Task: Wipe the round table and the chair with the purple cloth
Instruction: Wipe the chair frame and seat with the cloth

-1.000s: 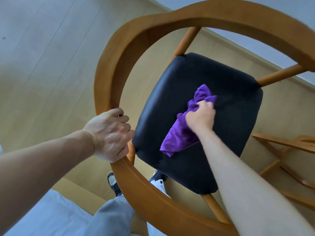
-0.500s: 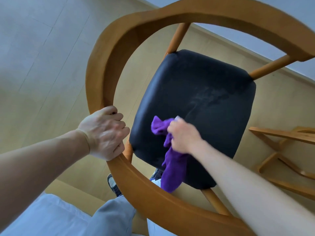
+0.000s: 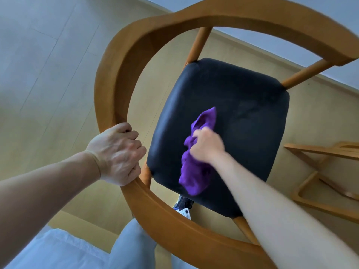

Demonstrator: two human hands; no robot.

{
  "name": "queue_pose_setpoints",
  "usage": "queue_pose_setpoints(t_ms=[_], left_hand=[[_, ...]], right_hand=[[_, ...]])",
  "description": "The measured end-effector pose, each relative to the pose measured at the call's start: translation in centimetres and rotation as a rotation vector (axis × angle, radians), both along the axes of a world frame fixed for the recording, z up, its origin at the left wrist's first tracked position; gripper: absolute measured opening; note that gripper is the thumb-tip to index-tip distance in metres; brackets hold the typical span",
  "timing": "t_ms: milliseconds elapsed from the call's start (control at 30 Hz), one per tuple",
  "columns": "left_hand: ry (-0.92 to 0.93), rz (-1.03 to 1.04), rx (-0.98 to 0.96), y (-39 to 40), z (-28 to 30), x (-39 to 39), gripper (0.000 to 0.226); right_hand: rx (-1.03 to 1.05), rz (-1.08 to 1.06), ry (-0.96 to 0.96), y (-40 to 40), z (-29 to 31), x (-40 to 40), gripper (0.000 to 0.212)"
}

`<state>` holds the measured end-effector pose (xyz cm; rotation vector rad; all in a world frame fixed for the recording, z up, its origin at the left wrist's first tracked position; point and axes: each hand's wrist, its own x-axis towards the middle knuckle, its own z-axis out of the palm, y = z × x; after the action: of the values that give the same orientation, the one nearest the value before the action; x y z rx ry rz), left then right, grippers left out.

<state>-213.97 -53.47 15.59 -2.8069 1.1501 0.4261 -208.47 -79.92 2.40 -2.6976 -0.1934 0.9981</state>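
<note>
I look straight down on a wooden chair with a curved backrest rail and a black padded seat. My left hand grips the rail at its left side. My right hand holds a crumpled purple cloth and presses it on the near left part of the seat. Part of the cloth sticks out beyond my fingers toward the seat's middle; the rest trails toward the near edge. The round table is out of view.
A light wooden frame, part of another piece of furniture, lies on the floor at the right. My shoe and trouser legs show below the chair rail. Pale wood flooring surrounds the chair, with a wall base at the top right.
My right hand with the cloth swept from the seat's middle toward the near edge, then back up toward the middle. My left hand has kept its grip on the rail.
</note>
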Motion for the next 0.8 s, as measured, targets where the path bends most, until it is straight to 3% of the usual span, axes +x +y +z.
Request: queue_pose_setpoints(t_ms=[167, 300, 500, 600, 700, 733, 800], left_hand=[[-0.002, -0.004, 0.002, 0.0, 0.0, 0.0, 0.029], [0.01, -0.01, 0.008, 0.1, 0.1, 0.1, 0.028], [0.031, 0.0, 0.009, -0.1, 0.2, 0.1, 0.027], [0.029, 0.005, -0.001, -0.1, 0.2, 0.2, 0.027], [0.04, -0.004, -0.005, -0.1, 0.1, 0.1, 0.029], [0.051, -0.009, -0.01, 0.0, 0.0, 0.2, 0.029], [0.062, -0.015, -0.009, 0.0, 0.2, 0.2, 0.03]], right_hand=[[0.047, 0.631, 0.122, 0.6, 0.8, -6.1, 0.03], [0.069, 0.691, 0.019, -2.9, 0.7, -2.2, 0.023], [-0.031, 0.041, -0.248, -9.8, -0.1, 7.7, 0.021], [-0.061, -0.488, -0.451, -10.9, -1.1, 9.4, 0.025], [-0.01, -1.005, -0.506, -8.8, -1.3, 9.1, 0.035], [-0.016, -1.059, -0.487, -7.5, -1.2, 8.7, 0.038], [0.002, -0.972, -0.412, -4.0, -0.9, 7.4, 0.041]])
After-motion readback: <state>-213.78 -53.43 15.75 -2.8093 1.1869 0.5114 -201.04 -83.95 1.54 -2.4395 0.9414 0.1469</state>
